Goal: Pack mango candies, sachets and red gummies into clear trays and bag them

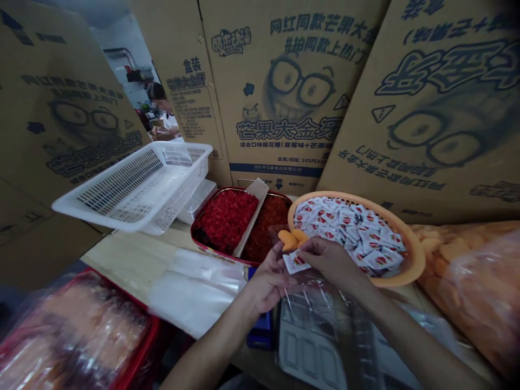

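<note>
My left hand (271,279) pinches the edge of a clear plastic bag (309,303) that hangs over a scale. My right hand (331,259) is closed on a small white and red sachet (296,261) at the bag's mouth. Two orange candy pieces (293,238) sit just above my fingers, inside the bag's top. Right behind them stands an orange basket (410,273) full of the same sachets (353,227).
A red tin (239,259) with a cardboard divider holds red bits. A white plastic basket (140,187) tilts at the left. Flat clear bags (195,290) lie on the wooden table. Printed cartons (292,92) wall the back. Bags of orange snacks (471,281) lie right. A person (162,116) sits far back.
</note>
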Tool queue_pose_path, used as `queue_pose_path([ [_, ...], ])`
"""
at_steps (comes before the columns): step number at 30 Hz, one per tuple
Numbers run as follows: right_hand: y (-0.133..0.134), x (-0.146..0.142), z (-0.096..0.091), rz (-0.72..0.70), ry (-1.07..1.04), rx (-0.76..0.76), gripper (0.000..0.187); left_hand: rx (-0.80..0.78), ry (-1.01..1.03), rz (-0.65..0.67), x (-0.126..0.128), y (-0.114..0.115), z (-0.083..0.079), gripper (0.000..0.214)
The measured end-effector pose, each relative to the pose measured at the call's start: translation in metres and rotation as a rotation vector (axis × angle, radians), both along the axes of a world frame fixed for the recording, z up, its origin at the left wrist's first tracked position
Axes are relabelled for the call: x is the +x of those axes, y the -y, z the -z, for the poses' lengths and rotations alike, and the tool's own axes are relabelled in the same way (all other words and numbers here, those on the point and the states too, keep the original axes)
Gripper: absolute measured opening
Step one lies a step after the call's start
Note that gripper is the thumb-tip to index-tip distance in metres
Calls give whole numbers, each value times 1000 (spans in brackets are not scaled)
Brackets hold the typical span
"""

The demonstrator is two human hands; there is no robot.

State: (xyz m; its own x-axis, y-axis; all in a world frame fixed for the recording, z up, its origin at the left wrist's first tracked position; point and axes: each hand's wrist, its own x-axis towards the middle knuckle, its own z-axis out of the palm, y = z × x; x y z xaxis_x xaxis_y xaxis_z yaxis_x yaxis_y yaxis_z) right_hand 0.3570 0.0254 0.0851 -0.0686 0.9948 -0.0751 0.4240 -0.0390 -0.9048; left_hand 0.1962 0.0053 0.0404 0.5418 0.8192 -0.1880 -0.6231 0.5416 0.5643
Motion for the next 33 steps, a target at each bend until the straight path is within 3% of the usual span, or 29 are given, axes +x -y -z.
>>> queue_pose_path([
  [4, 6, -5, 7, -19, 126, 94, 12, 9, -22, -3, -3, 1, 4, 85],
  [7, -5, 7, 7, 9, 178, 156, 19, 22, -29, 1, -7, 2, 4, 85],
  [10, -38, 29, 9, 113, 349, 249, 17, 27, -28, 13, -12, 0, 3, 84],
  [13, -81, 45, 17, 184, 576, 155, 18, 26, -26, 24, -17, -1, 2, 84],
  [16, -115, 44, 29, 196, 614, 95, 17, 38, -25, 27, -20, -2, 1, 87],
  [19, -132, 35, 39, 159, 612, 122, 15, 45, -30, 26, -24, -2, 0, 90],
  [24, -131, 32, 38, 140, 576, 222, 5, 36, -32, -12, -32, -2, 1, 95],
  [29, -108, 45, 20, 226, 523, 318, 17, 53, -32, -67, -36, -2, 1, 94],
  [33, -73, 42, 4, 271, 129, 242, 21, 69, -10, -100, -37, -3, 2, 93],
])
